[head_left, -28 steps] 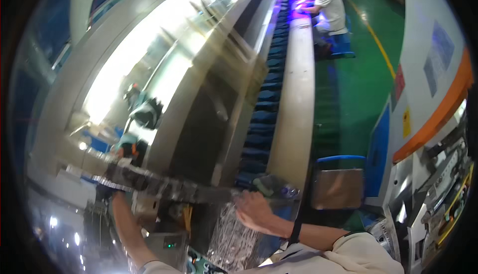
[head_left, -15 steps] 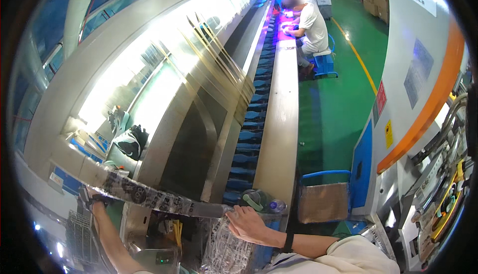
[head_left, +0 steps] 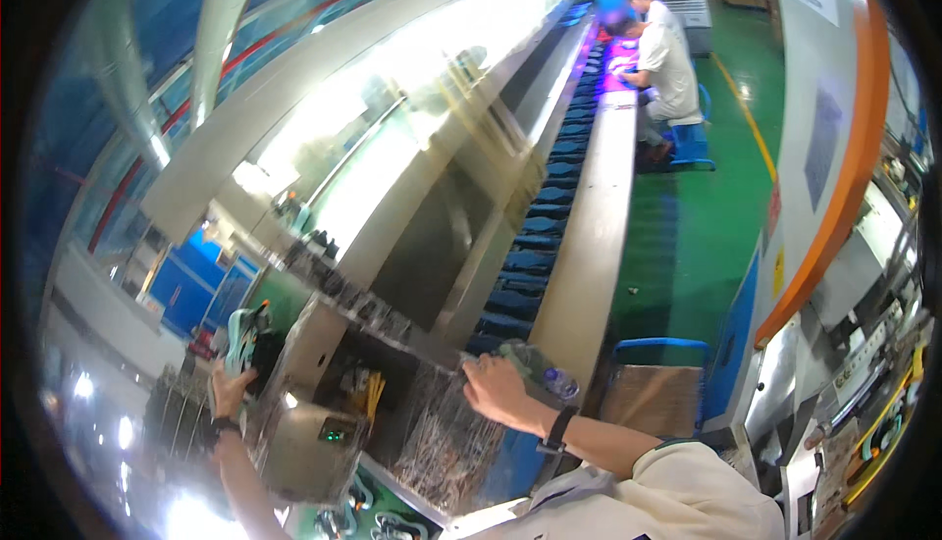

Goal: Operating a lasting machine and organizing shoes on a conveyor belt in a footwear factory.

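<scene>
My left hand (head_left: 230, 390) is at the left, closed on a sneaker (head_left: 238, 338) with a mint sole and a dark upper; part of the shoe is blurred. Closer to the middle, my right hand (head_left: 497, 392) wraps its fingers over the end of a film-wrapped bar (head_left: 373, 312) that runs across the mouth of a long machine. Right beside that hand lie a greenish clear bag and a plastic bottle (head_left: 560, 382). Behind the bar, dark sneakers (head_left: 320, 243) sit in the brightly lit tunnel, partly hidden.
A belt with blue shoe-shaped pieces (head_left: 535, 256) runs away alongside a pale ledge (head_left: 596, 236). Two people (head_left: 670, 69) sit at its far end under purple light. To the right are a blue-framed stool (head_left: 653, 398) and an orange-edged machine (head_left: 834, 167). More sneakers (head_left: 397, 525) lie below.
The view has swung left and down, bringing the sneaker in my left hand and the shoes below into sight. My right hand stays at the bar's end.
</scene>
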Demonstrator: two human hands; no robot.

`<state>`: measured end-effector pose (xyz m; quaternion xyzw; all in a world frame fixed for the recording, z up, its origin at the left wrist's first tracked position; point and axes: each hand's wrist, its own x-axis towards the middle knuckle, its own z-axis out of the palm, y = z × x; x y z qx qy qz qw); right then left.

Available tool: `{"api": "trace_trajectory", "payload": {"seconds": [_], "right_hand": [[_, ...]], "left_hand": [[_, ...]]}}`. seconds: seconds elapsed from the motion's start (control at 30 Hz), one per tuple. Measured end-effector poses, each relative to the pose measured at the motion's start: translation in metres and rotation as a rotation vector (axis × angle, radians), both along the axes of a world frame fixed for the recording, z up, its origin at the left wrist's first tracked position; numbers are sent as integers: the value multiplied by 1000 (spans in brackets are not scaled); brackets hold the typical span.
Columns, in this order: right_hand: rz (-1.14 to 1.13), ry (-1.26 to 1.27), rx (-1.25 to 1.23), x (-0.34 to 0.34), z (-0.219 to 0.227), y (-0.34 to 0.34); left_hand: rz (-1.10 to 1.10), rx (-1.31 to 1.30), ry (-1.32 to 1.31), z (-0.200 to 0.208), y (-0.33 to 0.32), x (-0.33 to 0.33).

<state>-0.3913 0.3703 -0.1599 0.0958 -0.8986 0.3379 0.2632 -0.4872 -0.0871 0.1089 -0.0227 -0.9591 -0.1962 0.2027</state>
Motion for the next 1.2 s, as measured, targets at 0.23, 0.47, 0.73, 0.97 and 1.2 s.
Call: {"api": "trace_trajectory", "payload": {"seconds": [0.23,0.47,0.73,0.97,1.2], "right_hand": [[55,70,68,-7,0,1],[27,13,142,-4,4,-8],[63,65,156,-12,-8,-7],[440,140,-423,5,19,-10],[661,225,-458,58,71,-34]], "left_hand": [[144,-105,297,34,-9,27],[133,-119,264,9,35,69],[282,119,454,38,28,80],[-274,743,548,48,75,155],[-188,749,212,-121,147,165]]}}
